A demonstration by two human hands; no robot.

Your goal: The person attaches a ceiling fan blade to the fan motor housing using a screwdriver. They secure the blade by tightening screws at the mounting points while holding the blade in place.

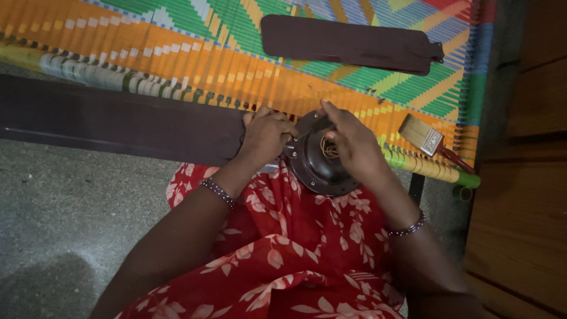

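Observation:
A round dark brown ceiling fan motor [316, 168] rests on my lap, over red floral cloth. A long brown fan blade [112, 121] sticks out from it to the left. My left hand [266, 134] is closed over the joint where the blade meets the motor. My right hand [351, 142] lies on the motor's top, fingers curled by the wires at its hub. A thin metal tool seems to run between the two hands; which hand holds it is unclear.
A woven cot [195, 56] in orange, green and blue spans the top. On it lie a second loose fan blade [348, 42] and a paintbrush [428, 140] with a red handle. Grey floor is at left, wooden furniture [520, 195] at right.

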